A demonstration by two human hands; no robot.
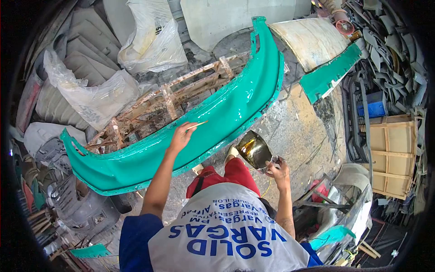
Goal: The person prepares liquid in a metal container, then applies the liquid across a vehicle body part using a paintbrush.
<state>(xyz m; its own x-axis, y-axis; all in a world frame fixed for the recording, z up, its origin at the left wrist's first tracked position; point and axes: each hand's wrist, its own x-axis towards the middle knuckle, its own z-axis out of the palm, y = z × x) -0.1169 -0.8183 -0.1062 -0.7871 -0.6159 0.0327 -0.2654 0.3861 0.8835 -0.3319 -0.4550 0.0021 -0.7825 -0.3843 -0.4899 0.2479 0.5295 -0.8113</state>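
Just over the middle of a long, curved, glossy teal bumper-like panel (pixel 217 111) is my left hand (pixel 181 136). Its fingers are closed on a small brush (pixel 196 125), whose tip points right across the wet-looking surface; whether the tip touches cannot be told. Lower right, my right hand (pixel 278 170) grips the rim of a dark open container (pixel 259 156). Shiny amber liquid shows inside it. The container is tilted toward the panel and held apart from its lower edge.
A rusty, paint-spattered frame (pixel 167 100) lies behind the panel. Another teal piece (pixel 328 77) is at upper right. Plastic-wrapped grey parts (pixel 86 86) are piled at left, with stacked dark parts (pixel 385 50) at right. A wooden crate (pixel 393 156) stands near the right edge.
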